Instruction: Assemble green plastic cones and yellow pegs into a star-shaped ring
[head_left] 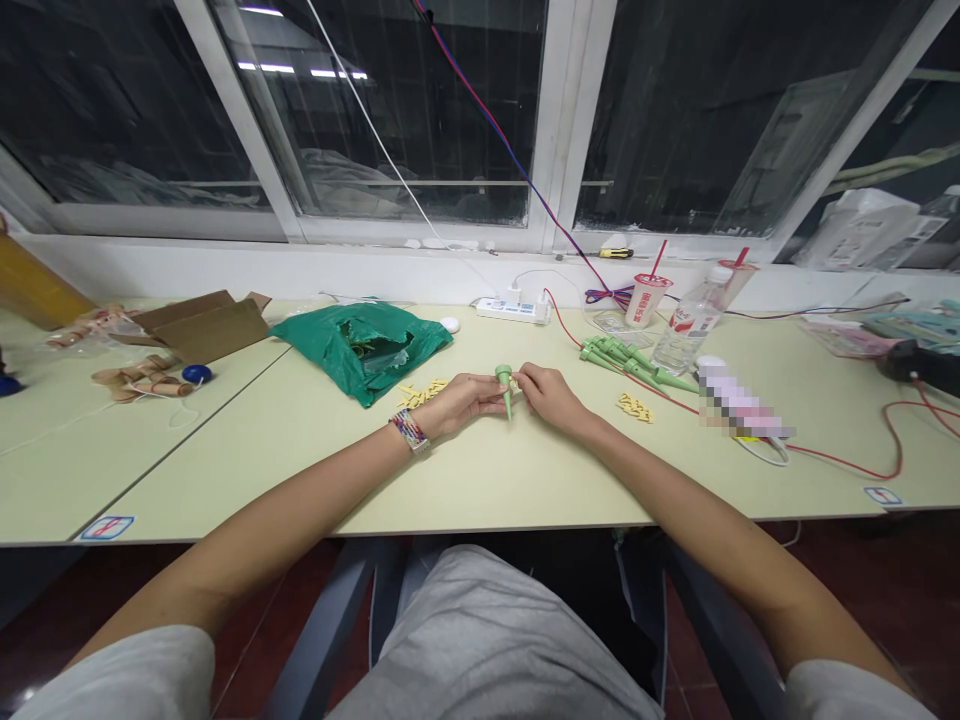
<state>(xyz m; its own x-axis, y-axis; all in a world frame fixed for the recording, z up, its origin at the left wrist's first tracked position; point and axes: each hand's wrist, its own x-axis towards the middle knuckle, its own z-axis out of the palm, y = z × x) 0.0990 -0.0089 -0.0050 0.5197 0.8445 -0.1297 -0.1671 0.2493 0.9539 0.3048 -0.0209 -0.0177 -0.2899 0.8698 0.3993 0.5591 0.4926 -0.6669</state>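
My left hand is closed around a green plastic spike, which is upright with its wide cap on top and its tapered point down. Just to its right, the fingers of my right hand are pinched against the spike's side near the cap. A small yellowish bit shows at those fingertips, too small to name. Small yellow plastic pieces lie in a pile behind my left wrist. More yellow pieces sit to the right of my right hand. Several similar green spikes are heaped beyond them.
A green plastic bag lies open at the back left, near a cardboard box and wooden pieces. A power strip, drink cup and clear bottle stand behind. A red cable crosses the right side.
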